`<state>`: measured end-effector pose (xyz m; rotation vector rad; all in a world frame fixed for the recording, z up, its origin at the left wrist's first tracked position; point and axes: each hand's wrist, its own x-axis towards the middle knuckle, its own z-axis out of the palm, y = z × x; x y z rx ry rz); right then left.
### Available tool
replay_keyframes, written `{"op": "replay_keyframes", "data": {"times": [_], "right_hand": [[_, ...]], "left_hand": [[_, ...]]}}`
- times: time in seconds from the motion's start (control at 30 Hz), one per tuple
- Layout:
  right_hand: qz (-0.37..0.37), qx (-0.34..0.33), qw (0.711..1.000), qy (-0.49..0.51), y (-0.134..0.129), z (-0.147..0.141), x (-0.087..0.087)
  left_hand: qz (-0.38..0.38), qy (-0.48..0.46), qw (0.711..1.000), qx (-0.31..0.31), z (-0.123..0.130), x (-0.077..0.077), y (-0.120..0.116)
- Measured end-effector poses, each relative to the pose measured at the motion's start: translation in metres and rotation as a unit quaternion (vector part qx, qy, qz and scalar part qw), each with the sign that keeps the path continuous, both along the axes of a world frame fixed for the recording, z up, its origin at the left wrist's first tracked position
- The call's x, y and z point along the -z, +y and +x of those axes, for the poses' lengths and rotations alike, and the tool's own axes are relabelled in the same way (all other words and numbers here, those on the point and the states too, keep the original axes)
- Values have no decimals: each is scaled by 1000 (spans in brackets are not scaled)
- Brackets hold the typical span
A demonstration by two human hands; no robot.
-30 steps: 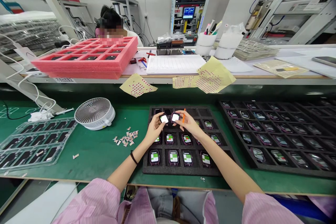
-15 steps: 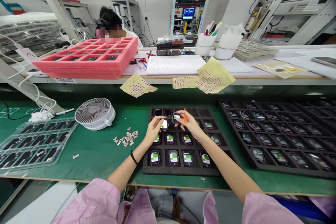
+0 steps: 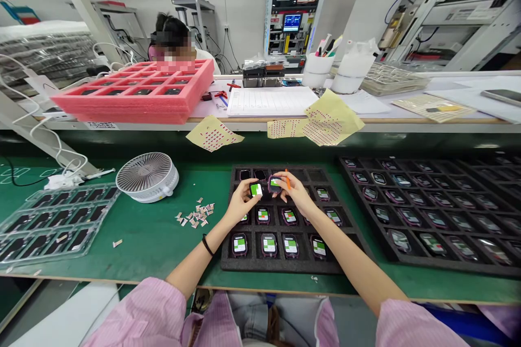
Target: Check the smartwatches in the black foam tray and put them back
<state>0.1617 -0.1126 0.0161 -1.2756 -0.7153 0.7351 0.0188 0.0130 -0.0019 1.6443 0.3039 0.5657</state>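
Note:
A black foam tray (image 3: pixel 280 264) with square pockets lies on the green mat, holding smartwatches with purple frames and green-and-white screen labels. My left hand (image 3: pixel 243 201) grips one such watch (image 3: pixel 256 190) above the tray's upper rows. Right beside it, my right hand (image 3: pixel 295 193) pinches another watch (image 3: pixel 275 184) by its edge, and an orange stick (image 3: pixel 288 179) stands up between its fingers. The two watches nearly touch. Two dark watch faces (image 3: pixel 252 174) sit uncovered in the top row.
A second black foam tray (image 3: pixel 443 260) of watches lies to the right. To the left are a white desk fan (image 3: pixel 147 177), scattered small label scraps (image 3: pixel 196 212) and a clear plastic tray (image 3: pixel 57 227). Beyond the mat, a person sits behind a pink foam tray (image 3: pixel 134 111).
My hands have drawn closer together. The left-hand watch has turned to show its green label, and the right-hand watch has tilted toward it. The orange stick stays in my right hand.

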Motion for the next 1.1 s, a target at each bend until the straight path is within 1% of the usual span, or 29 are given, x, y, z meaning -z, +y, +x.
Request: {"op": "replay_keyframes", "data": {"times": [0.23,0.37,0.47,0.63,0.7,0.8,0.9,1.0,1.1], "right_hand": [[-3,-2,1000,-19,-1,-2,-2],[-4,1,1000,-22,0,-2,-1],[-2,3,1000,-10,0,-2,-2],[-9,10,1000,-2,-1,-2,-4],[-14,15,1000,-4,-1,-1,-3],[-17,15,1000,-5,-2,0,-2],[-4,-2,1000,-3,-2,0,0],[8,-26,1000,-6,-1,-1,1],[14,-32,999,-13,0,-1,2]], "left_hand": [[-41,-4,998,-37,0,-5,0],[-41,11,998,-50,0,-7,0],[-28,13,999,-36,0,-5,0],[-2,1,1000,26,0,1,-1],[4,0,999,40,0,3,-1],[-4,-2,999,33,0,4,1],[-13,0,1000,24,1,4,2],[-18,-4,1000,25,2,4,2],[-29,-16,999,34,2,3,2]]}}
